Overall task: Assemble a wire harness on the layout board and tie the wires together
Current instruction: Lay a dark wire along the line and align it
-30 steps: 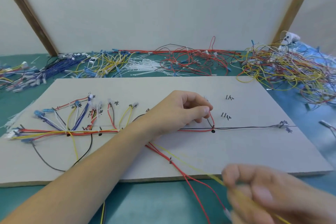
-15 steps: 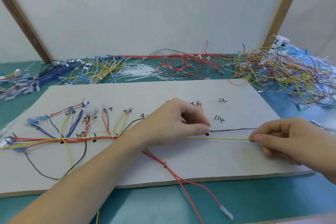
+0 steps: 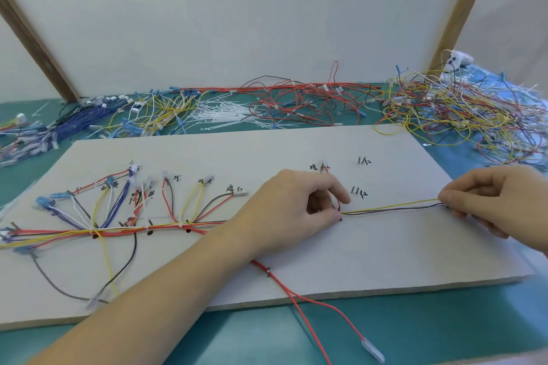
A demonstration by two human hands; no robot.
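Teal tabletop [image 3: 415, 332] carries the pale layout board [image 3: 296, 151]; white partition [image 3: 237, 15] behind.

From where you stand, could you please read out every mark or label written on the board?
"1A" plus a character that looks like 红: handwritten on the board, near its far right.
"11" plus the same character: below that.
Two characters by the connector above the left hand: partly hidden, unreadable.
Marks at the left branch ends: handwritten, too blurred to read.
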